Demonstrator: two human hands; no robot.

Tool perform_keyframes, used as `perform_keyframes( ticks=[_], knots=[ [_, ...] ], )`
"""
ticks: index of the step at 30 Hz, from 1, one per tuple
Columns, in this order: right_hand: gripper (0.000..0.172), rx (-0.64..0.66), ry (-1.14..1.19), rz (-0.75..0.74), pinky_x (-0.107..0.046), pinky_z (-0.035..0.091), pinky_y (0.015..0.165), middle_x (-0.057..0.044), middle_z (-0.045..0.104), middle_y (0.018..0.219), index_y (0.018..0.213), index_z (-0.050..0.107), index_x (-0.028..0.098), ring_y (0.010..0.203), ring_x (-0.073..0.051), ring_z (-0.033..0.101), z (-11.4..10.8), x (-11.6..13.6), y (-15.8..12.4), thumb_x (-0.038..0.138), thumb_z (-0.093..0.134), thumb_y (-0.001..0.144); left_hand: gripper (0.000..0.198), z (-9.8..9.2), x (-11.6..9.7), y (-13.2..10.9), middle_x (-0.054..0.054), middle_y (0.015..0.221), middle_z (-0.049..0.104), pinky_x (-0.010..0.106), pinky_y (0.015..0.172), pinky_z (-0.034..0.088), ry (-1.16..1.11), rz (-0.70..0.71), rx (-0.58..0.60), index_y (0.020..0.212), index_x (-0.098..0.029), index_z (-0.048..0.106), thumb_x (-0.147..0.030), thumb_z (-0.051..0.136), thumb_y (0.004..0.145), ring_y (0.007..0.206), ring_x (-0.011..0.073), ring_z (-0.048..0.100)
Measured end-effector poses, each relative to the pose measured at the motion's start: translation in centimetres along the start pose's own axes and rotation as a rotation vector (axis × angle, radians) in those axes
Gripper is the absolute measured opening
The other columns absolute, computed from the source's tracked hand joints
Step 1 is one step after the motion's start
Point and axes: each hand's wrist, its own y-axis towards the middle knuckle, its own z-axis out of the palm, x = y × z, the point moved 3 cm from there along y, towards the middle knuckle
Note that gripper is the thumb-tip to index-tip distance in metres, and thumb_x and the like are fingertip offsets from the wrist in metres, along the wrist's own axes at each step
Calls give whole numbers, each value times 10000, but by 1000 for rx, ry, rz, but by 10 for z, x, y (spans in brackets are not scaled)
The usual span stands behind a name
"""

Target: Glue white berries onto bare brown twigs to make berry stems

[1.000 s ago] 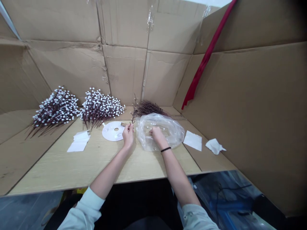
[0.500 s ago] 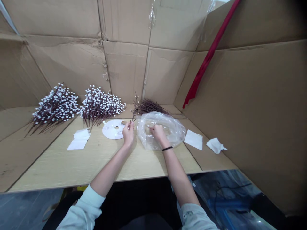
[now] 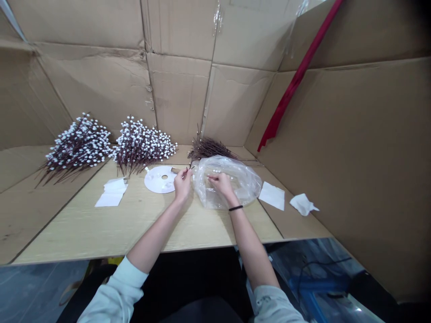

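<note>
My left hand [image 3: 182, 186] pinches a thin brown twig [image 3: 190, 166] between thumb and fingertips, just at the edge of a crinkled clear plastic bag [image 3: 247, 184]. My right hand [image 3: 220, 184] sits over that bag with its fingers drawn together, close to a few small white buds [image 3: 216, 171] lying in the plastic. I can't tell whether those fingers are pinching anything. A thin black wristband [image 3: 235, 208] circles my right wrist.

Just left of my left hand, a flat white round card disc [image 3: 158, 180] with a central hole lies on the pale wood-grain table [image 3: 84, 229]. Behind it are two bunches of dark stems with white buds [image 3: 79, 143] [image 3: 143, 146], lying side by side. A bundle of bare reddish-brown twigs [image 3: 208, 149] lies behind the bag.

Folded white paper sheets [image 3: 111, 195] lie to the left of the disc. To the right of the bag are a flat white paper sheet [image 3: 272, 195] and, further along, a crumpled white tissue [image 3: 302, 204]. Brown cardboard walls [image 3: 101, 76] surround the table, with a long red strip [image 3: 292, 89] hanging against the right-hand one.
</note>
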Motion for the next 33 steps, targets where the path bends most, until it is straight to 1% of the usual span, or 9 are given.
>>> perform_keyframes(
  ticks=[3, 5, 8, 11, 17, 21, 25, 28, 33],
  knots=[
    [207, -36, 101, -51, -326, 468, 744, -73, 705, 890, 870, 702, 171, 791, -218, 648, -2, 5, -3, 171, 557, 722, 175, -1, -2, 1, 37, 730, 606, 246, 734, 389, -42, 24, -2, 711, -145, 595, -315, 550, 710, 742, 141, 541],
    [199, -123, 210, -62, -333, 473, 729, -81, 711, 861, 861, 699, 162, 750, -209, 645, -3, 5, -5, 203, 562, 722, 170, 0, -3, 1, 24, 688, 592, 242, 704, 387, -84, 15, 7, 692, -149, 590, -316, 564, 698, 692, 133, 533],
    [207, -297, 455, -62, -313, 482, 703, -79, 705, 844, 857, 682, 154, 727, -185, 634, -1, 7, -9, 257, 571, 717, 145, 2, -6, -1, 9, 653, 574, 231, 654, 381, -166, -14, 23, 684, -152, 587, -298, 581, 679, 635, 118, 518],
    [204, -359, 679, -50, -297, 486, 697, -71, 699, 826, 819, 679, 151, 725, -170, 626, 3, 14, -11, 286, 599, 690, 114, 3, -8, -3, -2, 616, 555, 219, 600, 363, -222, -65, 46, 632, -153, 579, -264, 596, 651, 599, 108, 499],
    [196, -352, 883, -15, -301, 486, 714, -48, 707, 808, 786, 701, 163, 684, -147, 618, 8, 31, -15, 293, 649, 648, 95, 4, -7, -6, -36, 529, 483, 190, 489, 292, -267, -222, 74, 546, -145, 544, -198, 584, 613, 492, 62, 401],
    [200, -332, 982, 43, -318, 499, 719, -35, 708, 777, 781, 709, 166, 656, -142, 618, 15, 35, -16, 280, 679, 620, 115, 4, -4, -7, -53, 490, 443, 187, 420, 216, -322, -313, 77, 528, -137, 524, -202, 598, 588, 415, 32, 307],
    [204, -281, 1168, 86, -355, 518, 764, -16, 700, 757, 766, 710, 172, 684, -146, 629, 25, 36, -16, 275, 704, 590, 140, 6, -4, -9, -61, 472, 431, 193, 383, 153, -390, -406, 94, 547, -133, 519, -227, 621, 559, 370, 17, 273],
    [203, -253, 1279, 86, -375, 525, 791, -9, 691, 758, 753, 710, 172, 708, -145, 630, 30, 36, -16, 275, 716, 578, 158, 6, -7, -10, -62, 460, 427, 195, 373, 135, -407, -435, 98, 546, -133, 509, -237, 626, 553, 355, 13, 275],
    [234, -237, 1293, 85, -397, 526, 803, -15, 688, 742, 770, 709, 167, 715, -157, 637, 31, 37, -16, 297, 720, 575, 177, 6, -8, -11, -62, 454, 422, 193, 367, 124, -404, -429, 103, 528, -137, 487, -241, 629, 548, 347, 9, 273]
  ],
)
